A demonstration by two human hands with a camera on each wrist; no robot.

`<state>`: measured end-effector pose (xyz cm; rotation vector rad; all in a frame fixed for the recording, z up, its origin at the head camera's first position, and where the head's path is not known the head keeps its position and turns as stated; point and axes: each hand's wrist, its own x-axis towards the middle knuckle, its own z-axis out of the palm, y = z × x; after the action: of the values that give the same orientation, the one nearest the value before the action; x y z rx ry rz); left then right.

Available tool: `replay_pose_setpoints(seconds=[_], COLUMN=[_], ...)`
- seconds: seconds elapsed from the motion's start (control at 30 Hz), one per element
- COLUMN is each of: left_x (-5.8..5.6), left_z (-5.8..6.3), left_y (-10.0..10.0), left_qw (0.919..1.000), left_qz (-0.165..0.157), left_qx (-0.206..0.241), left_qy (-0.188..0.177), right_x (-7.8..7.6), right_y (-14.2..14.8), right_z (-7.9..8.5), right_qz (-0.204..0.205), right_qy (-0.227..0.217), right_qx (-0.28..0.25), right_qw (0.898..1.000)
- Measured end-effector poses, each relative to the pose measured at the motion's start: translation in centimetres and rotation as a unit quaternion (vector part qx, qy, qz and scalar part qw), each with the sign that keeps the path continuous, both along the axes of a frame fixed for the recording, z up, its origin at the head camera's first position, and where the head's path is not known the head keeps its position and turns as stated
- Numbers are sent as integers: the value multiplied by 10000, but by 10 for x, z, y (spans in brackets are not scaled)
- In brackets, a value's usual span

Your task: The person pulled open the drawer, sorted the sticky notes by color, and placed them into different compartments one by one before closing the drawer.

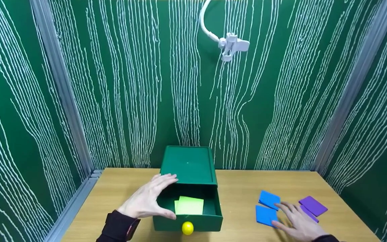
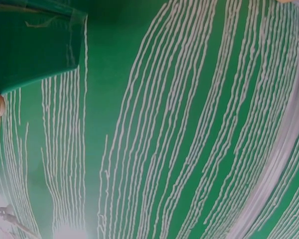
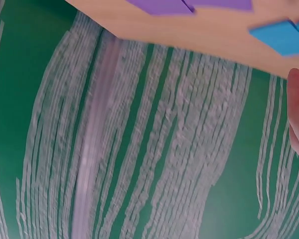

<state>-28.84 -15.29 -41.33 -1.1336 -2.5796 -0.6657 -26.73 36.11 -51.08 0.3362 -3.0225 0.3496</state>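
A green box (image 1: 187, 164) stands on the table with its drawer (image 1: 166, 223) pulled out; a round yellow knob (image 1: 187, 228) is on the drawer front. Light green square pieces (image 1: 190, 205) lie inside, overlapping. My left hand (image 1: 148, 198) spreads thumb and fingers at the box's left side, holding nothing; whether it touches the box I cannot tell. To the right, my right hand (image 1: 297, 222) hovers low with fingers extended at the right edges of two blue square pieces (image 1: 265, 215). Contact with them is unclear. Beside and partly under that hand lie purple square pieces (image 1: 313, 205).
The wooden table (image 1: 237, 201) is bounded by green walls (image 1: 257, 117) with white wavy lines. Grey metal posts (image 1: 62, 77) rise at the corners. A white clamp (image 1: 229, 46) on a bent arm hangs above, at the back wall.
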Motion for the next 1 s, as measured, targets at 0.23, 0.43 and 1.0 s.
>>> replay_pose_setpoints(seconds=[0.23,0.43,1.0], left_x=[1,0,1], left_z=[0,1,3], left_y=[0,1,1], left_qw=[9999,9997,9998], left_qz=[35,117,78], left_qx=[14,-8,-14], left_qy=[-137,-220,-198], right_x=[8,15,45], right_y=[21,23,-113], right_z=[-16,-18,-26], right_qz=[-328,-235,2690], right_qy=[-527,-526,2386], right_qx=[-14,-142,1332], right_qw=[9981,9982,9236])
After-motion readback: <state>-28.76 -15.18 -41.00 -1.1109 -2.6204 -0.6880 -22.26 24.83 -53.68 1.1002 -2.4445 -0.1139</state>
